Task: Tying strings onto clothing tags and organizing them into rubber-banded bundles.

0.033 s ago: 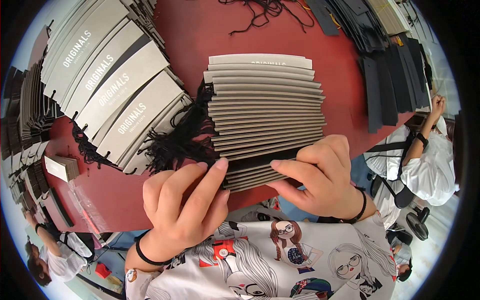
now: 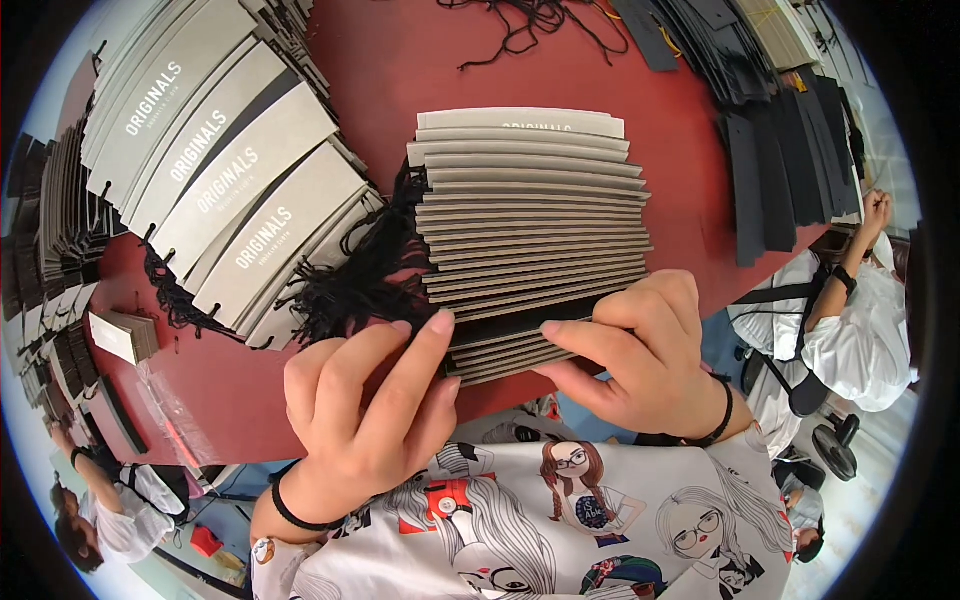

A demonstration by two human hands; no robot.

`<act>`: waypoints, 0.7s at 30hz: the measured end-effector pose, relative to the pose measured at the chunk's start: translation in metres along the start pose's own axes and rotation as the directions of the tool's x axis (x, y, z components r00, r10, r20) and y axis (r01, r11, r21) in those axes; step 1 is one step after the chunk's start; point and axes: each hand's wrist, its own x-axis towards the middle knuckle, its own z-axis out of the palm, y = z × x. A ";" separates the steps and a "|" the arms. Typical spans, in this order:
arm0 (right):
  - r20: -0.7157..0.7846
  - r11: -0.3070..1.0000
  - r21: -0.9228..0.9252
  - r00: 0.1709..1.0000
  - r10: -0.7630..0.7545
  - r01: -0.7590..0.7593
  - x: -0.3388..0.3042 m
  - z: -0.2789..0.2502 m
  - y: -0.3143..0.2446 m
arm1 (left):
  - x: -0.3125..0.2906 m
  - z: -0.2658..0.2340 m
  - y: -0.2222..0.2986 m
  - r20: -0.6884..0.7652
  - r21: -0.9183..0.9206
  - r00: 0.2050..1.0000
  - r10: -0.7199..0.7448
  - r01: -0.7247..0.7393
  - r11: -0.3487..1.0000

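A fanned row of grey card hang tags (image 2: 535, 215) lies before me, edges toward me, with black string loops (image 2: 370, 280) bunched at its left end. My right hand (image 2: 640, 345) pinches the near tags at the right, its index finger on a dark gap in the row and its thumb at the front edge. My left hand (image 2: 375, 405) is curled around the row's near left corner, index fingertip and thumb against the tag ends. Its other fingertips are by the strings.
Overlapping stacks of strung grey tags (image 2: 235, 185) lie at the left on the red table (image 2: 370, 50). Black card strips (image 2: 785, 150) are piled at the far right. Loose black cords (image 2: 540, 25) lie at the back. Other people sit on both sides, one with a white sleeve (image 2: 850, 340).
My left hand's fingers have shifted very slightly up at the corner of the row. The right hand and the tags stay as they were.
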 end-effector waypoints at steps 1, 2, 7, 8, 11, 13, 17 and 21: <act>0.006 1.000 0.004 1.000 -0.002 0.002 0.000 0.000 0.000 | -0.001 0.001 0.000 0.015 0.014 1.000 -0.027 0.027 1.000; 0.013 1.000 0.008 1.000 -0.003 0.003 0.001 0.000 0.001 | -0.001 0.001 0.000 0.031 0.029 0.998 -0.055 0.054 0.998; -0.020 1.000 0.005 1.000 0.001 -0.001 0.001 0.001 0.001 | -0.004 0.002 -0.003 0.017 0.050 1.000 0.007 -0.008 0.999; -0.036 1.000 -0.004 0.999 -0.006 0.006 0.002 0.002 0.001 | -0.005 0.001 -0.003 0.013 0.042 1.000 0.016 -0.016 0.999; 0.011 1.000 0.022 1.000 -0.016 0.016 0.001 0.001 0.003 | -0.004 -0.001 -0.003 0.032 0.021 0.999 0.008 -0.009 1.000; 0.013 1.000 0.018 1.000 0.007 -0.007 0.003 0.000 0.001 | 0.000 -0.003 -0.002 0.034 0.014 0.999 0.004 -0.005 1.000; 0.075 0.998 0.039 0.996 0.041 -0.044 0.007 -0.003 0.000 | 0.007 -0.005 0.001 0.034 0.025 0.995 -0.097 0.096 0.995; 0.089 0.998 0.051 0.995 0.038 -0.042 0.008 -0.006 0.001 | 0.009 -0.002 -0.001 0.042 0.056 0.996 -0.079 0.077 0.995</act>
